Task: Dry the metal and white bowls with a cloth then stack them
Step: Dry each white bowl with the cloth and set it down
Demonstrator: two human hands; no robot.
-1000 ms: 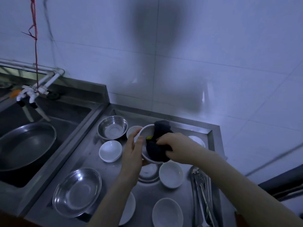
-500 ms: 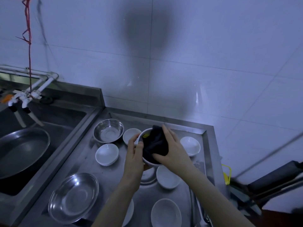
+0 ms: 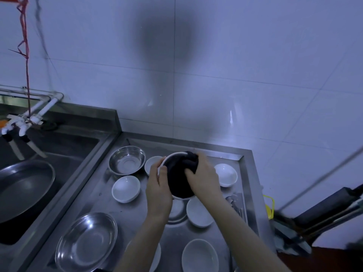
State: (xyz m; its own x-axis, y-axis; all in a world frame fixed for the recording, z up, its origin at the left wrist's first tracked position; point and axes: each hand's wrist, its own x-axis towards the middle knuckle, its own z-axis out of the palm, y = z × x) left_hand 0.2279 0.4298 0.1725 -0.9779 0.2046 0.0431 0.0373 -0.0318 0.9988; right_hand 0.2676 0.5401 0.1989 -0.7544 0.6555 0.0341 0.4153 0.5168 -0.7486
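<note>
My left hand (image 3: 158, 190) grips the left rim of a white bowl (image 3: 171, 156) held tilted above the steel counter (image 3: 94, 201). My right hand (image 3: 202, 177) grips a dark cloth (image 3: 179, 177) pressed into the bowl, which it fills almost fully. On the counter sit several white bowls, among them one left of my hands (image 3: 125, 188), one at the right (image 3: 225, 174), one under my right wrist (image 3: 198, 213) and one near the front (image 3: 199, 256). A deep metal bowl (image 3: 126, 160) stands at the back left and a wide metal bowl (image 3: 86, 241) at the front left.
A sink (image 3: 64, 146) with a large steel pan (image 3: 23, 187) lies to the left, white taps (image 3: 21, 124) above it. A tiled wall (image 3: 216, 75) backs the counter. Metal utensils (image 3: 235, 205) lie by the counter's right edge. A flat metal dish (image 3: 177, 211) sits under my hands.
My right hand has shifted the cloth round inside the bowl, so the cloth now covers nearly the whole inside. My view has tilted up and to the right.
</note>
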